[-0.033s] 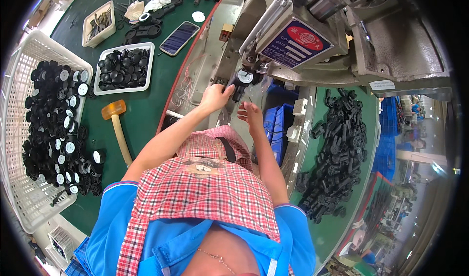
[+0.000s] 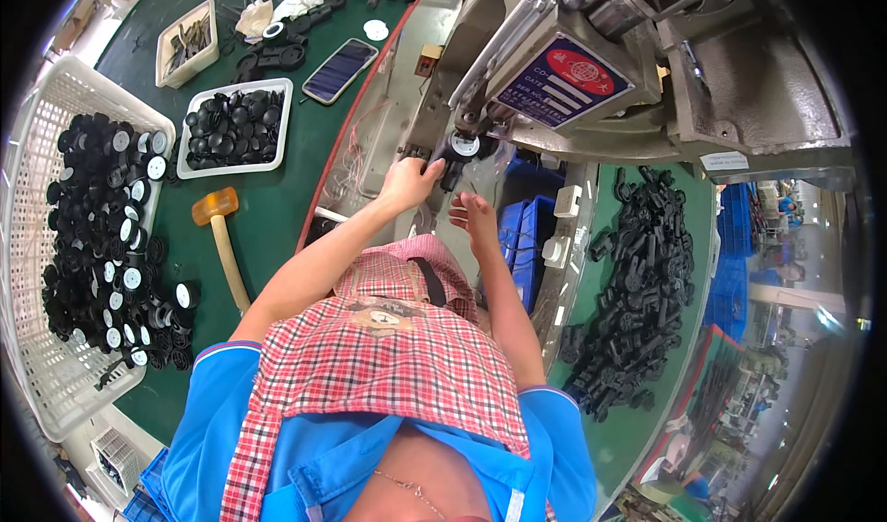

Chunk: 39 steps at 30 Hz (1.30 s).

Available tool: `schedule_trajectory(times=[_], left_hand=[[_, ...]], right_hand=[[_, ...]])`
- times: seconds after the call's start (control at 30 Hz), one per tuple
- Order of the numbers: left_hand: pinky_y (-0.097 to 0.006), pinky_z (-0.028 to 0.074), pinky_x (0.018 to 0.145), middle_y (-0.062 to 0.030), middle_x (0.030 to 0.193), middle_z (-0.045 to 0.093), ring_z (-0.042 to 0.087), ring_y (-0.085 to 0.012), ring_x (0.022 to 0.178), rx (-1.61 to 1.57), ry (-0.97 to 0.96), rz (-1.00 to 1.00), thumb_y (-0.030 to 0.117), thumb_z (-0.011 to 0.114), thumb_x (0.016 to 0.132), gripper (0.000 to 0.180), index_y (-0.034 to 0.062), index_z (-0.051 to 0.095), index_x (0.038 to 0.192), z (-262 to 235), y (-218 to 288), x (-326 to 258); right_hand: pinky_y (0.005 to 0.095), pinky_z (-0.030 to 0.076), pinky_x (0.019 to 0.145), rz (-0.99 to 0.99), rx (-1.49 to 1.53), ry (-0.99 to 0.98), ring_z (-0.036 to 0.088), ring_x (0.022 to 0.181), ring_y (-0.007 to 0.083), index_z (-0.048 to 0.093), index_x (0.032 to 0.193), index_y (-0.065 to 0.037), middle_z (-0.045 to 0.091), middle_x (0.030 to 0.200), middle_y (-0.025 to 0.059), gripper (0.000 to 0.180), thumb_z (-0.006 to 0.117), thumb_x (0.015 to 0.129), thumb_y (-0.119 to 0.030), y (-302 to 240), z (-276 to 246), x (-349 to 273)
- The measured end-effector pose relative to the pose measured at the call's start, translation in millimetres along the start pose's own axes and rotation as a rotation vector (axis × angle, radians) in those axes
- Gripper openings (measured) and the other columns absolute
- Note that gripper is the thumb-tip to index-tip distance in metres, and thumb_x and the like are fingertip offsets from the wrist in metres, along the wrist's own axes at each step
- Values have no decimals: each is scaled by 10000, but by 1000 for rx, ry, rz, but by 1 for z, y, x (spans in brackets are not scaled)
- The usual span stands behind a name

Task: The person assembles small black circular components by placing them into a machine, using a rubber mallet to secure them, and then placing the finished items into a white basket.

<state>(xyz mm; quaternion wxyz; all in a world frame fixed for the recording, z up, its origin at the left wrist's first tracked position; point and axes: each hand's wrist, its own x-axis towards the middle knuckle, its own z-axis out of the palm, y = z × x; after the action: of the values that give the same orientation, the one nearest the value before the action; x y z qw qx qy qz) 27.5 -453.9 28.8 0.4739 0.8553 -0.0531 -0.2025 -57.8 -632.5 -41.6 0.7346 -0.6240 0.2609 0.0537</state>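
Note:
A black caster-like part with a pale round disc [image 2: 465, 145] sits under the head of a grey press machine [image 2: 573, 69]. My left hand [image 2: 409, 184] is closed on the black stem at its near side, thumb and fingers around it. The part's upper side lies close beneath the press tooling, and whether they touch I cannot tell. To the right and a little nearer, my right hand [image 2: 474, 215] hangs with loosely bent fingers apart, holding nothing visible.
On the green table at left are a white basket of black wheels [image 2: 166, 236], a white tray of black caps [image 2: 285, 143], a mallet [image 2: 214, 206] and a phone [image 2: 340, 72]. Blue bins [image 2: 525, 245] stand right of my hand; a heap of black parts [image 2: 637, 291] lies beyond.
Both hands and the black part stay where they were. The lever and rods at the top of the press look very slightly shifted.

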Motion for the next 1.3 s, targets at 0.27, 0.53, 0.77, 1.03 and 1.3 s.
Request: schedule_trajectory(times=[0.27,0.53,0.77,1.03,1.3], left_hand=[[-311,444,520,-52,602,579,559,-131,527,-202,-42,75,391,510,985,451,-3,625,798,-48,16,-37],[-356,470,559,-79,594,598,594,-202,542,58,295,-347,404,479,986,493,-11,641,775,-153,-144,-154],[-433,496,639,-148,729,660,653,-325,688,378,541,-503,457,590,918,445,20,665,888,-154,-146,-194],[-412,488,643,-149,772,654,637,-337,718,279,890,-282,296,615,927,274,23,619,939,-175,-124,-195],[-415,519,743,-79,906,629,621,-288,906,702,948,-77,299,673,865,257,80,656,998,-215,-118,-70]], right_hand=[[309,503,679,-433,-658,205,661,747,182,690,998,1,706,838,97,269,626,921,-248,21,-27,67],[470,464,895,-676,-1317,153,584,1007,407,642,1042,11,636,1029,234,269,551,871,-176,-18,-27,163],[502,529,700,-657,-1604,65,665,832,405,682,926,-45,693,903,199,217,686,769,-194,-29,-43,203],[495,514,696,-675,-1573,95,664,806,396,693,926,-91,691,833,188,157,663,827,-208,-41,-35,189],[481,514,701,-1006,-1522,70,672,796,392,710,881,-68,693,815,197,160,686,816,-212,-19,-60,228]])
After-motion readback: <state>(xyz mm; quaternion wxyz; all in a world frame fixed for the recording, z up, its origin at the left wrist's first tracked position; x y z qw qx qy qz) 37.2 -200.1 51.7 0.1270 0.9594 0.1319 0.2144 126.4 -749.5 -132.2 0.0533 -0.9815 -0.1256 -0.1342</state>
